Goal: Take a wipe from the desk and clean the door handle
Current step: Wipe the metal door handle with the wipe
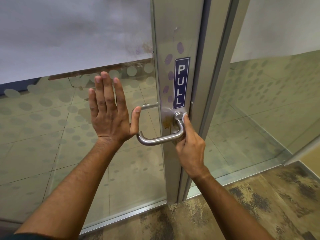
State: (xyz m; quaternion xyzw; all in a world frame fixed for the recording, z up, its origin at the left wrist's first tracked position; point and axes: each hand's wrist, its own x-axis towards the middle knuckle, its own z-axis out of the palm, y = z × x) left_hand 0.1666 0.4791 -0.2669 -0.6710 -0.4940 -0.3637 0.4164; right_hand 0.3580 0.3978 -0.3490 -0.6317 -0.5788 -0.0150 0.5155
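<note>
Flat against the frosted, dotted glass door (69, 118), the left hand (110, 115) lay spread with straight fingers. Beside it, the curved brushed-steel door handle (161, 139) met the right hand (190, 146), which pinched a small white wipe (184, 115) against the handle's base.

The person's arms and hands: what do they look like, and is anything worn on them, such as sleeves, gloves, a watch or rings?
Both forearms are bare from wrist to near the elbow, with visible hair. The left hand and the right hand wear no gloves, and no watch, bracelet or ring shows. At the bottom left corner a thin strip of dark cloth appears, perhaps a pushed-up sleeve; too little shows to tell.
</note>
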